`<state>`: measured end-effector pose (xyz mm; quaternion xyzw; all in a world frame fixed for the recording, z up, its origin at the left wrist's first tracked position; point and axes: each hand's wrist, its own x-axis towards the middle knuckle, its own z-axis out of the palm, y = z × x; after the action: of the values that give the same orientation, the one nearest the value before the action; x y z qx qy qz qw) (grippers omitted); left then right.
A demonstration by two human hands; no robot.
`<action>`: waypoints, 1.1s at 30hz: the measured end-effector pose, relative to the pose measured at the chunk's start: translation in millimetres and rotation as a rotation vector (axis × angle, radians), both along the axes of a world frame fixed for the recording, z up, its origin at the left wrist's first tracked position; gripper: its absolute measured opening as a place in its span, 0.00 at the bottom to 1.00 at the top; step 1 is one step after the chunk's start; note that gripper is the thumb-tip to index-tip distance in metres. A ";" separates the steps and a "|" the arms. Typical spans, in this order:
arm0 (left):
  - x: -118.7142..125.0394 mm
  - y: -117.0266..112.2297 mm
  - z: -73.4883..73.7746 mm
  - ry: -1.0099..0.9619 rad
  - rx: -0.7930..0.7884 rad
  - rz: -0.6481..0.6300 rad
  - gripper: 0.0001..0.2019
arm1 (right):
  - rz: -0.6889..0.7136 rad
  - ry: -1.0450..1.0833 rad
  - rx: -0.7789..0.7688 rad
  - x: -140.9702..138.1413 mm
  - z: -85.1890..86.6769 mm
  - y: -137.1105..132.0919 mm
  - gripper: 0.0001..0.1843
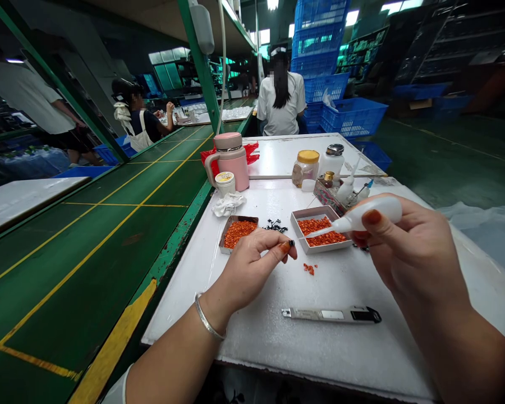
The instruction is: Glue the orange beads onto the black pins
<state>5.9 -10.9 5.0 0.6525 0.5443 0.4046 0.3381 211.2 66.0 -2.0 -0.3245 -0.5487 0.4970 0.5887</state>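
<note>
The left hand [256,258] pinches a small black piece [292,243] above the worktop [320,353]; the right fingers [387,227] grip a white squeeze bottle [372,215], its nozzle pointing toward that piece. A strip of worktop separates the utility knife [332,315] from the near edge; the left edge borders the green conveyor [177,185]. Trayed orange chips [323,238] limit room beyond.

Free tabletop [320,353] between the hands [256,259] [416,247], around the cutter [336,315]; two trays [226,250] [328,248] in the way beyond.
</note>
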 end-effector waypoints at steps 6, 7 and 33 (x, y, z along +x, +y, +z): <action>-0.7 1.6 -2.6 -0.128 -0.037 -0.050 0.12 | 0.148 0.225 -0.219 1.7 -1.4 8.1 0.16; -0.9 1.6 -3.0 -0.158 -0.049 -0.055 0.12 | 0.159 0.253 -0.253 1.8 -1.9 9.6 0.16; -12.3 6.5 -6.0 -0.585 -0.051 0.061 0.05 | 0.150 -1.641 0.298 -15.1 -6.7 -5.8 0.10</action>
<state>-6.4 -4.4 -1.0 0.4829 0.4531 0.5717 0.4844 196.2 60.2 -8.7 -0.4649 -0.8831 0.0632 0.0046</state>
